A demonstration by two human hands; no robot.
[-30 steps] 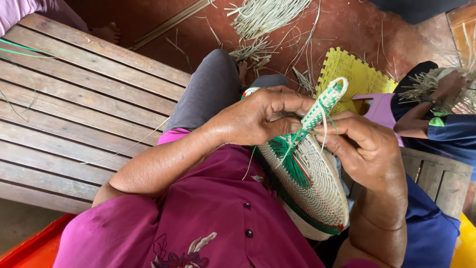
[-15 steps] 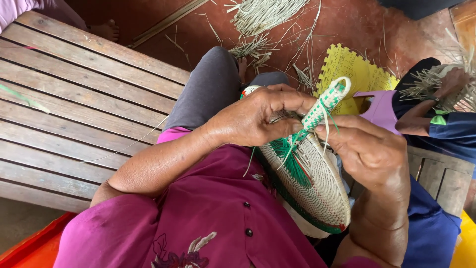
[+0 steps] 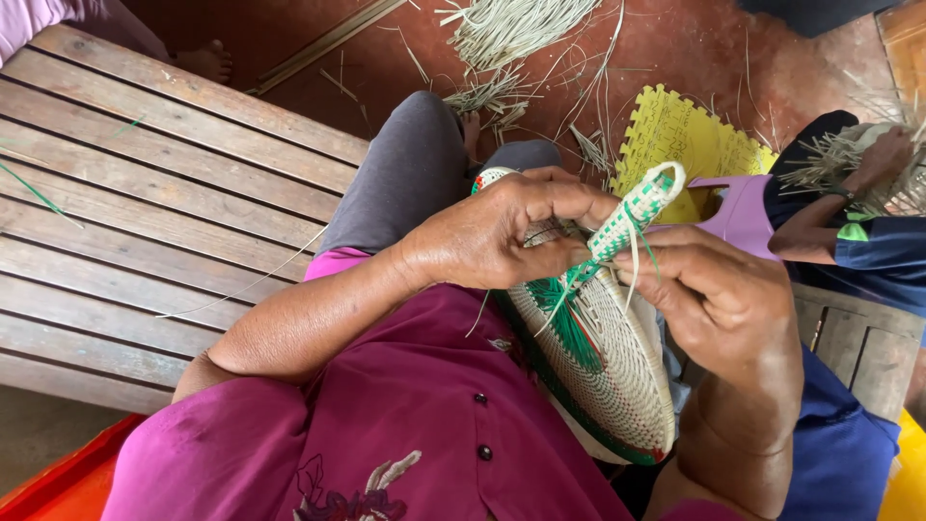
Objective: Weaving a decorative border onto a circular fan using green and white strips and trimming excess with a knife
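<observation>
Weaving is well advanced on the basket [image 3: 608, 367] held in the lap: its round, pale body is fully formed in tight coils, trimmed with a green band and a trace of red at the rim, and looks firm and ribbed. The handle [image 3: 632, 214] is the part in hand; it arches up from the basket's upper edge, plaited in a green and white check, and several loose strands [image 3: 569, 314] of green and pale fibre hang uncut from its base. My judgement: body done, handle binding and strand trimming outstanding.

Left hand [image 3: 492, 236] is closed, fingers curled over the basket's upper edge, thumb and forefinger pinching at the foot of the handle. Right hand [image 3: 719, 299] is closed too, fingertips nipping a thin pale strand beside the handle.

Slatted wooden bench [image 3: 164, 222] lies to the left. Dry straw [image 3: 511, 39] is scattered on the red floor [image 3: 733, 58], near a yellow foam mat [image 3: 675, 135]. Another person's hand [image 3: 883, 159] works straw at the right edge.
</observation>
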